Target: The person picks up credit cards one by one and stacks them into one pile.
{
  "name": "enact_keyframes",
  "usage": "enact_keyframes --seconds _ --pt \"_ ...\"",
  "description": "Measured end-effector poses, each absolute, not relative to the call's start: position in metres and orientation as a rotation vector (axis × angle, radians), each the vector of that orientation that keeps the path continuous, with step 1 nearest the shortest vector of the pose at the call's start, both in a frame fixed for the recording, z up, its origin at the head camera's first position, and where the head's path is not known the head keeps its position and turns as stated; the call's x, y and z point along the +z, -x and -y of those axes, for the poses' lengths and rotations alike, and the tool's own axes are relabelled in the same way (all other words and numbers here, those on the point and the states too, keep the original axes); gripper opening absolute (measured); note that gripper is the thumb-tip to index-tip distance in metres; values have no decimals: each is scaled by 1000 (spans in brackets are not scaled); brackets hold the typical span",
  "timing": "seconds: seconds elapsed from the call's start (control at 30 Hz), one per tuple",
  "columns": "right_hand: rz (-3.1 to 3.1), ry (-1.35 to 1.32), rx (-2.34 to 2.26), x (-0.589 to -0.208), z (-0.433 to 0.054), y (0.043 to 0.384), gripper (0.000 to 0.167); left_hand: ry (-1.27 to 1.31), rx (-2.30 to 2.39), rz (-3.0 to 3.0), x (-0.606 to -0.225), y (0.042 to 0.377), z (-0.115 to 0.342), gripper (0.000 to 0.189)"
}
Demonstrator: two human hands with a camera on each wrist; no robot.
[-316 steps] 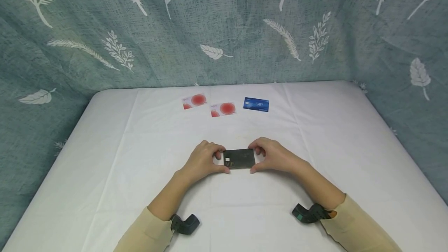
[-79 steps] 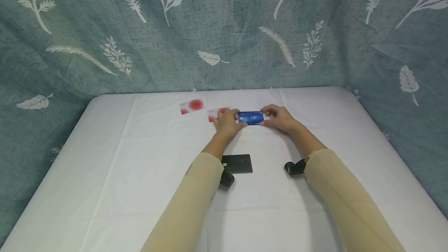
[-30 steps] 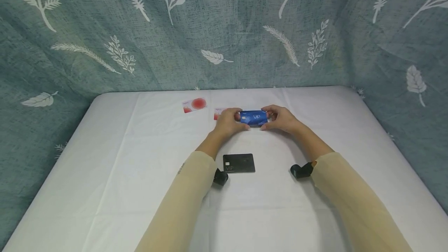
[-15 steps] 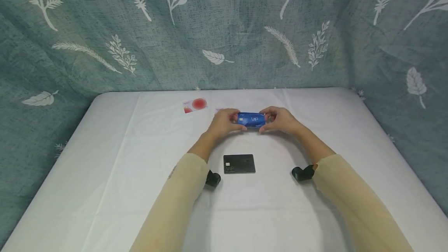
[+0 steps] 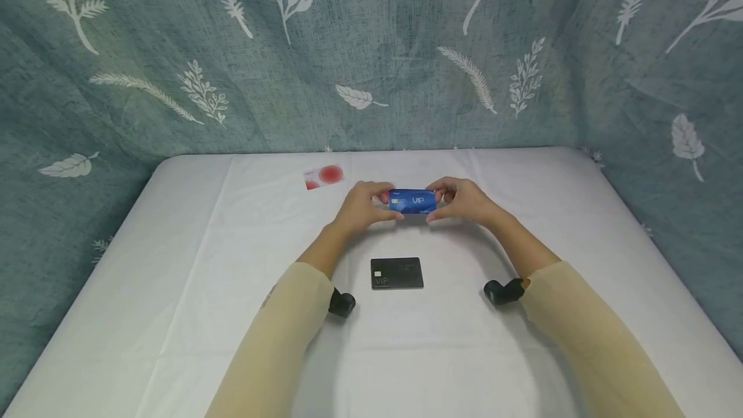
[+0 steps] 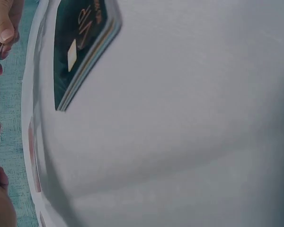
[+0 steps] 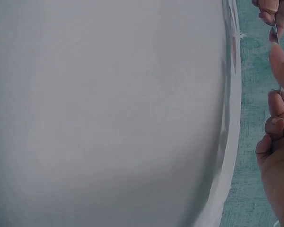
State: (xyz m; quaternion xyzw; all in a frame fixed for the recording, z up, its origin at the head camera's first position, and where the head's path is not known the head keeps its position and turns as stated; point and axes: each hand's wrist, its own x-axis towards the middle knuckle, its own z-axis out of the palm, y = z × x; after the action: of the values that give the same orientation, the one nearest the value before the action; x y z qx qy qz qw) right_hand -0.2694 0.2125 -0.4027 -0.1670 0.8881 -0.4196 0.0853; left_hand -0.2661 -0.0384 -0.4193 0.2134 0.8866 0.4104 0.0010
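In the head view a blue VIP card (image 5: 413,201) is held up between both hands, above the white table. My left hand (image 5: 361,206) pinches its left end between thumb and fingers; my right hand (image 5: 464,202) pinches the right end. Seen edge-on, the card is a thin line between the fingers in both wrist views. Nearer to me lies a black VIP card (image 5: 397,273); the left wrist view reveals it as the top of a small stack of cards (image 6: 83,45). Behind the left hand, the second red-and-white card is mostly hidden.
A red-and-white card (image 5: 324,177) lies near the far edge, left of the hands. White cloth covers the table (image 5: 145,289). A green leaf-patterned curtain (image 5: 395,50) hangs behind it. Each wrist carries a dark camera (image 5: 341,304).
Earlier both hands held the black card; they released it and took the blue card from the far side. Over the last second the blue card has shifted slightly left and towards me.
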Motion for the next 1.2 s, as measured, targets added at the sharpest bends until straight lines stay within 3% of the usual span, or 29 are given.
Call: enact_keyframes --seconds 0.23,1.2 --pt "-2673 608 -1210 -399 -207 263 62 -725 1217 -2844 -416 257 49 58" --pt "-2715 791 -1062 -379 -199 225 57 -1133 923 -3071 -403 224 64 56"
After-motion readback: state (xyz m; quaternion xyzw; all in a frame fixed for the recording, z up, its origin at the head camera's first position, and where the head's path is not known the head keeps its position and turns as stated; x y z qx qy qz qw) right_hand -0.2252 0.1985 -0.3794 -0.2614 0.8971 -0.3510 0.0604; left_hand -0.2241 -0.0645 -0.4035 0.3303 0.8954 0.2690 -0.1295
